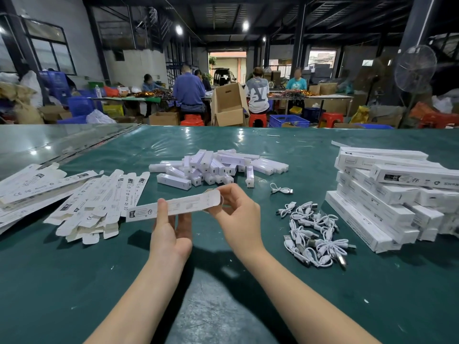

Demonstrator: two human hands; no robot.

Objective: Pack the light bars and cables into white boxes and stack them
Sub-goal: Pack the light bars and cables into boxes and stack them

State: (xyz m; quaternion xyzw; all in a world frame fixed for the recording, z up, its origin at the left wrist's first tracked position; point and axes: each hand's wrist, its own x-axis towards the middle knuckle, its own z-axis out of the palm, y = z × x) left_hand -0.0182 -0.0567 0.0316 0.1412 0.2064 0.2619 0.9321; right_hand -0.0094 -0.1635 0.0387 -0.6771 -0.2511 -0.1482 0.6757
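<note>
The flat white box [196,204] spans both grips: left hand [171,232] pinches mid-length, right hand [238,214] its end.

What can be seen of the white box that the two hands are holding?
The white box is a long, narrow cardboard carton that looks flat, with a rounded flap at its right end and a black printed label near its left end. It is held almost level, left end slightly lower, above the green table. The left hand pinches it near the middle; the right hand holds the flap end.
</note>
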